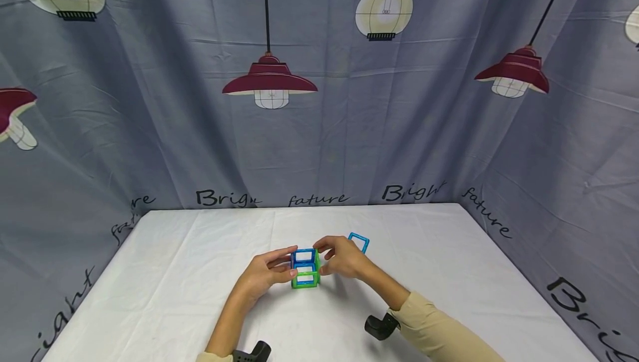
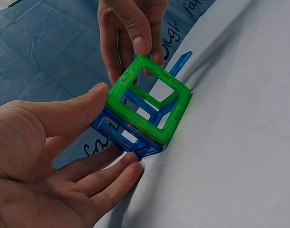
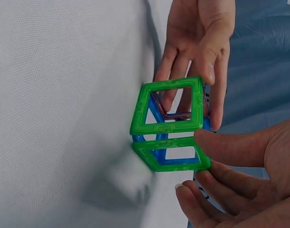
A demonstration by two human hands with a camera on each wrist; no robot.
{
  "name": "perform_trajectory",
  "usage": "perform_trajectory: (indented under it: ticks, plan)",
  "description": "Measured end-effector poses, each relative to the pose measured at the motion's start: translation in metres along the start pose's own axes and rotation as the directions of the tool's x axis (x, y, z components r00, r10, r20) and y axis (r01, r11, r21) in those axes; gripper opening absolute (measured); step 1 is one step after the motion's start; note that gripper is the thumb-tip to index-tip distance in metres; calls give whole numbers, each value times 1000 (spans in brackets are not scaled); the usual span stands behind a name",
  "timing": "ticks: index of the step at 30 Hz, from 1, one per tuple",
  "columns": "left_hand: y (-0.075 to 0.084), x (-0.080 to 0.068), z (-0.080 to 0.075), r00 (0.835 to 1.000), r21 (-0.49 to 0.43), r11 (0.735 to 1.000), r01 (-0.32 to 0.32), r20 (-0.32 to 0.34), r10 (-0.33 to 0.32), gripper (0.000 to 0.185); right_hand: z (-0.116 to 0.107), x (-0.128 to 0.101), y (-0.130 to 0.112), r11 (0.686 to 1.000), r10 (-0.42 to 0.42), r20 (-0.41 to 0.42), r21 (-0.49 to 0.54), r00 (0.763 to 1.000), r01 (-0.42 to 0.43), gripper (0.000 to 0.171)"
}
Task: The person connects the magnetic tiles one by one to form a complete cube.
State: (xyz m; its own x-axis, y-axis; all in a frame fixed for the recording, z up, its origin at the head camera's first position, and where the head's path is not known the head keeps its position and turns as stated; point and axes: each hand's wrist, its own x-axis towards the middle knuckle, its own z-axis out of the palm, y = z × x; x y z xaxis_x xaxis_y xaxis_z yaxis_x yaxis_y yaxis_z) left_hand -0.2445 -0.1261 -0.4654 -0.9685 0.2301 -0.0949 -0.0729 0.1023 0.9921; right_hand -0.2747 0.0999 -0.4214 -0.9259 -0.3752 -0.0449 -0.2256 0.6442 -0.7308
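A small box of magnetic tiles (image 1: 305, 285) stands on the white table, its see-through frames joined at the edges. Its front tile (image 3: 138, 111) is green, and another green tile (image 3: 178, 167) forms the side by my right hand. Blue tiles make up much of the rest, with a reddish one on the left side. My left hand (image 1: 257, 279) holds the box from the left, thumb at the front edge and fingers along the side and back. From the right, my right hand (image 1: 344, 256) pinches the green side tile between thumb and fingers.
A loose blue magnetic tile (image 1: 366, 246) lies on the table behind my right hand. White cloth covers the table (image 1: 189, 273), and a grey-blue curtain (image 1: 319, 146) printed with lamps hangs along its back and sides.
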Motion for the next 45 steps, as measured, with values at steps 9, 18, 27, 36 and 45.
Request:
perform_trajectory:
  ticks: [9,18,27,36,45]
  plan:
    - [0,1,0,1000,-24,1000,5,13,-5,68,1,-1,2,1000,-1,-4,2,1000,1,52]
    - [-2,2,0,1000,-34,999,0,1,0,79,1,-1,1,1000,0,-10,-6,1000,0,52]
    - [-5,0,-3,1000,-43,999,6,8,-6,68,-6,1,5,1000,3,-14,16,1000,-3,53]
    - [-8,2,-5,1000,-50,999,-4,5,4,67,-32,15,36,999,43,-200,13,979,-41,49]
    - [-8,2,-4,1000,-38,999,7,19,-6,68,-48,22,74,990,135,-283,-6,950,-143,66]
